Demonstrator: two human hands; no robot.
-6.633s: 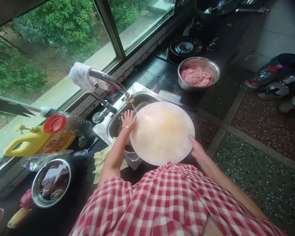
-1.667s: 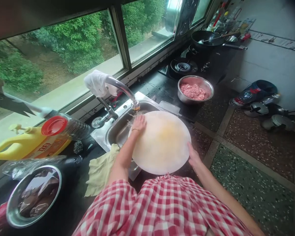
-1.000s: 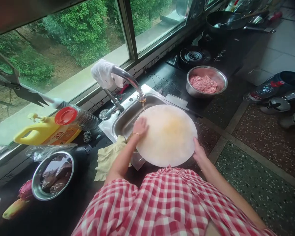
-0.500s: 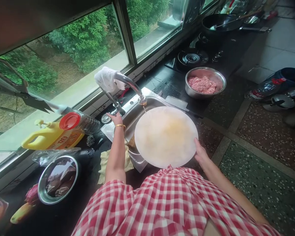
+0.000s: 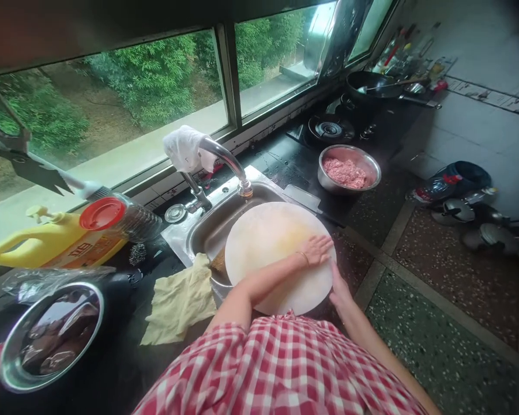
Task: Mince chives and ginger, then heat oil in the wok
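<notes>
- Board [image 5: 262, 233] partly over sink [image 5: 218, 227]
- My L hand [image 5: 316, 251] flat on it, fingers slightly apart
- My R hand [image 5: 341, 289] clamped on edge, fingertips hidden
- Tap [image 5: 230, 160]: no flow vis.
- Wipe prob. partway; yellow patch [image 5: 294, 236] left

Left arm [image 5: 263, 282] angles across, fingers [image 5: 324, 246] outstretched.

This is a kitchen, with 1 metal sink [image 5: 211, 229], a faucet [image 5: 230, 157], a burner [image 5: 330, 129] and a wok [image 5: 375, 86].
</notes>
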